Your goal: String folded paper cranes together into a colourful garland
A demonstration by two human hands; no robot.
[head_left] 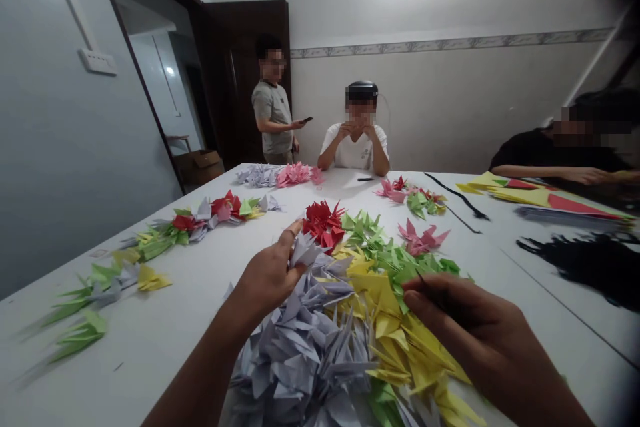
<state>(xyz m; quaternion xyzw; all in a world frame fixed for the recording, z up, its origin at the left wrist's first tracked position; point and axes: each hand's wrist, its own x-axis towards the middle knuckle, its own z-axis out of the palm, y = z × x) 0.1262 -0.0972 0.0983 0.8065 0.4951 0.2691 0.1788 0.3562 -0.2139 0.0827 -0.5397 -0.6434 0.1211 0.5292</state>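
My left hand (270,270) is closed around a pale lilac folded paper piece (304,250) above the pile. My right hand (465,320) is pinched near the pile's right side, with a thin dark tip showing at its fingers; what it holds is too small to name. Between and below my hands lie heaped folded papers: lilac ones (295,347), yellow ones (380,307), green ones (390,253) and, at the far end, red ones (324,223).
Rows of folded papers (145,240) lie on the white table (165,327) at left. Pink pieces (423,238), black cords (585,267) and coloured paper sheets (550,197) are at right. Two people sit around the table; another stands behind holding a phone.
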